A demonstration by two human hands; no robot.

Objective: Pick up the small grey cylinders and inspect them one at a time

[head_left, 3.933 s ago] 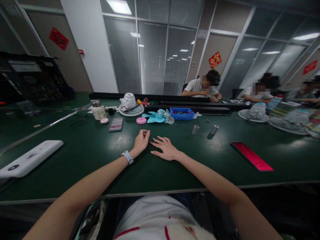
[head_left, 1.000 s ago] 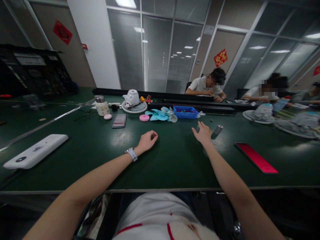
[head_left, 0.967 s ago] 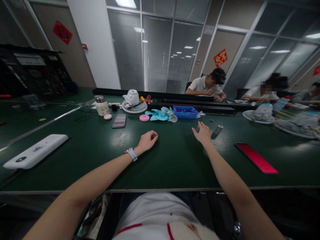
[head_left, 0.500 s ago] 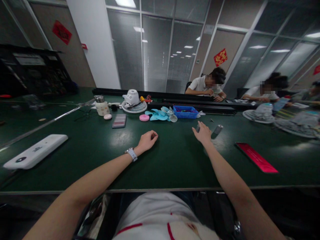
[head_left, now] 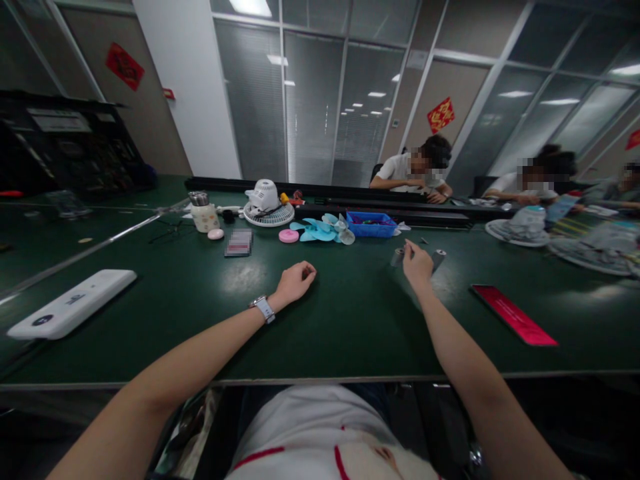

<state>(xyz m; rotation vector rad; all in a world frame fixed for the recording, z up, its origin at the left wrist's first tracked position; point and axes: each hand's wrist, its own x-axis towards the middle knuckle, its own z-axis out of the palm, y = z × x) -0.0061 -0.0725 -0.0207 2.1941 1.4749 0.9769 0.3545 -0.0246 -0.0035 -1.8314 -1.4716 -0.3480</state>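
left hand (head_left: 295, 280) curled loose on green table (head_left: 350, 320), holds nothing, unmoved since 0.5 s ago; right hand (head_left: 417, 261) was spread, now fingertips pinched on left metal cylinder (head_left: 398, 256) (contact partly hidden); count: 2 metal cylinders, second (head_left: 439, 257) just right of hand; 1 red slab (head_left: 514, 315); 1 blue tray (head_left: 371, 225) beyond.

Green table (head_left: 350, 327), white device (head_left: 70, 312), red phone (head_left: 514, 315), fan blades (head_left: 323, 231)
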